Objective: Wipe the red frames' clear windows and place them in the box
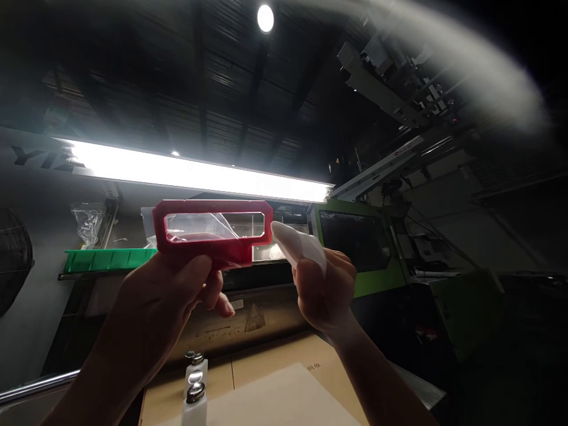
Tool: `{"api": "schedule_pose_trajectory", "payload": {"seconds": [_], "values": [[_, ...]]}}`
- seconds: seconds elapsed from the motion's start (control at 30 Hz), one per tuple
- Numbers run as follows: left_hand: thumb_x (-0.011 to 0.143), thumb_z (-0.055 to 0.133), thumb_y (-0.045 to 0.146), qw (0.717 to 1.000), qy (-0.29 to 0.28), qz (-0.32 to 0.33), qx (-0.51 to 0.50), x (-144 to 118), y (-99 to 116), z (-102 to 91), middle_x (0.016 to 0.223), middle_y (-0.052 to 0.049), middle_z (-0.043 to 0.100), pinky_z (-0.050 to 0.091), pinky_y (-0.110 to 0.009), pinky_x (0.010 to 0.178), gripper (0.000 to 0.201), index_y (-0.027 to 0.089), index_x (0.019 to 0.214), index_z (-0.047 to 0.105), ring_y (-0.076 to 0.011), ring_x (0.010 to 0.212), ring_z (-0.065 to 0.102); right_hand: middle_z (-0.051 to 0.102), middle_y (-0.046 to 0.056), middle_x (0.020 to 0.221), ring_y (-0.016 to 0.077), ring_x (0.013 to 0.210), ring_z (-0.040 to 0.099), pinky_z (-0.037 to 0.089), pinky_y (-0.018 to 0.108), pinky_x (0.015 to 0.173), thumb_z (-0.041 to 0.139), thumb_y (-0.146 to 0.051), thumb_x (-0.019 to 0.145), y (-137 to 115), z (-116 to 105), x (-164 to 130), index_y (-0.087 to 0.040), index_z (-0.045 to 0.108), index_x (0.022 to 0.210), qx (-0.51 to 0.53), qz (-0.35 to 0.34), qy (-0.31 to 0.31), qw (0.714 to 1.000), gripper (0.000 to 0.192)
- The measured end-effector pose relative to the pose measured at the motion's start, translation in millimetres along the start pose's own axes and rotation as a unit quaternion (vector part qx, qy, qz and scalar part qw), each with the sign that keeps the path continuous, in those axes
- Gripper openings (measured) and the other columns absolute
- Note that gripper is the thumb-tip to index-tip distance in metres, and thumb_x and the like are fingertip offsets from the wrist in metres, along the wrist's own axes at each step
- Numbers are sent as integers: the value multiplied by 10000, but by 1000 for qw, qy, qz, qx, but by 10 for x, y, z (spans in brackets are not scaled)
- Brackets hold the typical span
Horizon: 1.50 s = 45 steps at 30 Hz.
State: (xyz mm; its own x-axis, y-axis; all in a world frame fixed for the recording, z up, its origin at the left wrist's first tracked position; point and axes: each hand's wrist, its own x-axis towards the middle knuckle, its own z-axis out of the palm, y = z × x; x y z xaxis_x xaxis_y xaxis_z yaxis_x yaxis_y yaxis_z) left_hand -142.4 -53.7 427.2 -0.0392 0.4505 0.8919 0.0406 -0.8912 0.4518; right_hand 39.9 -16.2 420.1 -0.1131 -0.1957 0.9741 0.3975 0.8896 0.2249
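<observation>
Frame of red plastic, rectangular and windowed, is standing above the left hand, whose thumb is pinching its lower edge against the fingers; the right hand is clutching a soft white cloth, its tip pointing just beside the frame's right end.

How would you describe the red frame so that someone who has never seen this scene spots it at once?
Find the long, bright tube light crossing the view. Just below it in the picture, the left hand holds the red frame, a wide piece with one long opening. Its red colour and open middle set it apart from the white material in the right hand.
</observation>
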Motion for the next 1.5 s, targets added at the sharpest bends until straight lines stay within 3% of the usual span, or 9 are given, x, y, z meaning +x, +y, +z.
{"api": "schedule_pose_trajectory", "payload": {"seconds": [0.1,0.17,0.33,0.57,0.67,0.8,1.1,1.3,1.5], "values": [[725,582,303,1000,-15,19,0,78,0,15,464,78,553,510,-223,463,105,244,653,630,-121,416,577,478,-27,490,107,419,375,335,281,450,403,-228,886,-46,-64,65,-228,668,1034,-90,-162,97,978,304],[718,583,290,999,-20,37,5,110,3,31,451,76,543,502,-220,454,111,240,626,619,-120,407,573,479,-32,475,108,405,386,318,279,426,425,-218,876,-67,-99,93,-210,669,1035,-125,-191,94,969,291],[716,590,295,999,-12,39,6,45,29,110,455,71,555,480,-198,438,114,240,626,635,-105,395,564,507,-33,467,104,396,416,344,273,426,419,-268,871,-80,-169,80,-221,690,943,-176,-205,82,959,285],[726,599,321,1000,-20,23,3,-7,-39,96,469,83,548,486,-212,454,94,250,694,651,-112,397,571,559,-36,518,101,429,447,351,261,445,486,-256,847,-33,-164,28,-193,654,1042,-213,-245,68,943,265],[716,615,328,1000,-14,22,17,9,-80,62,483,75,569,487,-214,467,99,243,706,664,-113,401,579,472,-51,476,91,428,393,300,258,435,500,-271,826,19,-127,15,-206,658,779,-242,-259,77,932,177],[714,615,322,1000,5,21,13,1,-115,61,477,74,569,479,-210,466,101,246,714,683,-110,398,576,380,-50,473,79,437,303,231,265,435,483,-241,808,58,-81,11,-194,499,521,-280,-267,79,919,291],[738,612,349,1000,-19,10,18,-28,-181,41,482,67,570,474,-206,442,148,233,662,665,-113,404,579,382,-54,471,80,434,280,228,262,422,483,-274,841,54,-30,107,-194,553,562,-335,-265,73,901,299],[745,608,341,1000,-4,-19,-6,-40,-209,35,500,59,595,460,-183,452,160,221,645,642,-100,430,583,403,-47,450,84,424,316,259,253,432,477,-323,873,109,-48,51,-205,508,545,-322,-227,105,913,351],[724,611,344,999,0,-34,-10,-51,-218,62,487,70,574,455,-176,431,154,210,651,635,-95,413,570,414,-49,447,71,415,326,242,248,424,484,-269,856,86,31,45,-192,498,518,-314,-234,90,916,347]]}}
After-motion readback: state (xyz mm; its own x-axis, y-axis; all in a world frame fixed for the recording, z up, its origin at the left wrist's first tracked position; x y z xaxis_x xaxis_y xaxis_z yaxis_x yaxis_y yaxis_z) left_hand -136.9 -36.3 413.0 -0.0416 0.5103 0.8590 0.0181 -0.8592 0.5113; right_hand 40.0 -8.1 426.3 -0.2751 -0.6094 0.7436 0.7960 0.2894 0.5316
